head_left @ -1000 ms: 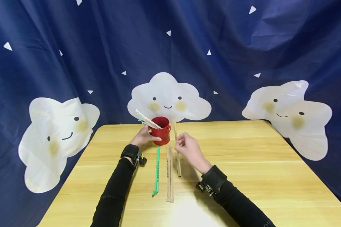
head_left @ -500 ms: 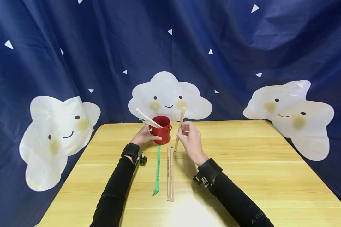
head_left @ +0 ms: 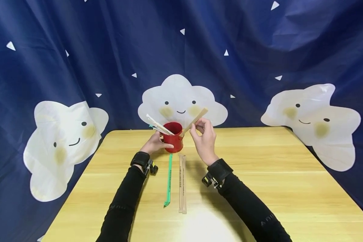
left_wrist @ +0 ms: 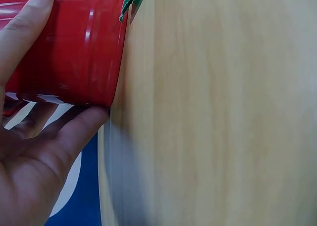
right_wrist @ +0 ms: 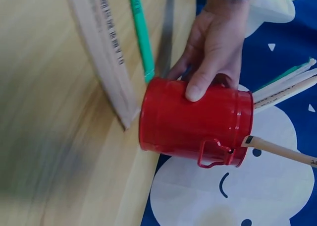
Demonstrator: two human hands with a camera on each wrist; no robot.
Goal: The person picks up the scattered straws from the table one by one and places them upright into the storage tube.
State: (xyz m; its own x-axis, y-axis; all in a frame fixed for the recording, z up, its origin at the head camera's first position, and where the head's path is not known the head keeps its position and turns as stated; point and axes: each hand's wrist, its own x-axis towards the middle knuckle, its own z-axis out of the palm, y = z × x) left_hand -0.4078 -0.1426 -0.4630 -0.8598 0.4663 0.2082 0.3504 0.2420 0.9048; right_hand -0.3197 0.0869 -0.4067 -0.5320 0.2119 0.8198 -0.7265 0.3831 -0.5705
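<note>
My left hand [head_left: 153,144] grips a small red metal bucket [head_left: 174,144] near the table's far edge, its thumb along the near side. Several paper-wrapped straws [head_left: 158,125] lean out of the bucket to the left. Between thumb and fingers my right hand [head_left: 206,141] pinches a brown paper-wrapped straw [head_left: 197,117], tilted up to the right. In the right wrist view this straw's lower end [right_wrist: 252,141] meets the bucket's rim by the wire handle [right_wrist: 210,159]; whether it is inside cannot be told. The left wrist view shows the left thumb [left_wrist: 27,30] against the bucket's wall.
On the wooden table [head_left: 260,181] before the bucket lie a green wrapped straw [head_left: 169,181] and two brown wrapped straws [head_left: 183,185] side by side. A dark blue curtain [head_left: 245,40] with smiling white clouds hangs behind the table's far edge.
My right hand has lifted the brown straw off the table and carried it up and away from me, tilting its lower end to the bucket's rim. The left hand keeps its grip on the bucket.
</note>
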